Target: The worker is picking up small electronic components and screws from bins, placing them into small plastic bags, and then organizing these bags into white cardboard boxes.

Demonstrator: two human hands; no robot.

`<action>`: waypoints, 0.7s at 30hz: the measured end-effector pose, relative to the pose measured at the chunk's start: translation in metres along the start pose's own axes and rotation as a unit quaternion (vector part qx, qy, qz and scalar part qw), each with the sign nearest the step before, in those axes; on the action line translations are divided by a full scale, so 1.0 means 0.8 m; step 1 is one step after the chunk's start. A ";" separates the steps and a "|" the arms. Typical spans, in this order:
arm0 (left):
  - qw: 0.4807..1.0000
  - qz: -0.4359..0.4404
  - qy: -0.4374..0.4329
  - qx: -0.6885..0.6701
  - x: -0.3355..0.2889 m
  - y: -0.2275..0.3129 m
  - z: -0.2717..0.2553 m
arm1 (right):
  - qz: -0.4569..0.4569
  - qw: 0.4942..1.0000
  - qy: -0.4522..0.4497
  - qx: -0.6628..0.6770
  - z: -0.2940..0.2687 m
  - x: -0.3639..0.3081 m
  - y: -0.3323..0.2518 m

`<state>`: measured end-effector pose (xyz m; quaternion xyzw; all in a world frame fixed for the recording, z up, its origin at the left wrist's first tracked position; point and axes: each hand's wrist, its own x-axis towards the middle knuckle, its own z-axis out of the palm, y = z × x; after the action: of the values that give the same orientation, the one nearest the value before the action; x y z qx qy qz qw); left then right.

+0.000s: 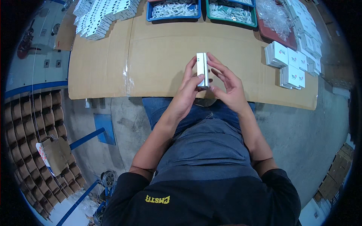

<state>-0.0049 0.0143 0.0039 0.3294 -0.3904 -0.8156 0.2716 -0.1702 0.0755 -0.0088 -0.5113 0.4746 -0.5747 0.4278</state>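
Observation:
A small white rectangular case (201, 69) stands on edge between my hands, just above the near part of the cardboard-covered table. A dark seam or gap runs down its length, so it may be two flat pieces side by side; I cannot tell. My left hand (184, 90) is closed on its left side, the thumb lying across the lower front. Around the other side curves my right hand (233, 90), its fingertips at the upper edge and its thumb close to the lower end. Whether all of its fingers touch the case is hidden.
Stacked white switch-like pieces (98, 24) stand far left. A blue tray (173, 19) and a green tray (230, 22) hold many small white parts. A red tray (277, 37) carries clear plastic. White cases (292, 71) are piled at right. Cardboard dividers (34, 124) lie lower left.

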 end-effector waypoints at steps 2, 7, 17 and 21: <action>1.000 0.016 -0.012 -0.019 0.001 -0.010 -0.006 | 0.023 0.998 0.018 0.055 -0.003 -0.003 0.008; 0.926 0.261 0.024 0.270 0.004 -0.021 -0.011 | 0.271 0.934 0.065 0.222 -0.007 -0.001 -0.003; 0.994 0.063 0.042 -0.082 -0.005 -0.021 0.000 | 0.047 0.991 0.036 0.122 0.006 -0.001 -0.013; 0.936 -0.173 -0.113 -0.285 0.000 -0.007 -0.009 | -0.032 0.995 -0.053 -0.079 0.000 -0.003 -0.019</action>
<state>-0.0004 0.0142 -0.0043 0.2064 -0.1062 -0.9589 0.1632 -0.1696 0.0804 0.0060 -0.5886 0.4786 -0.5205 0.3920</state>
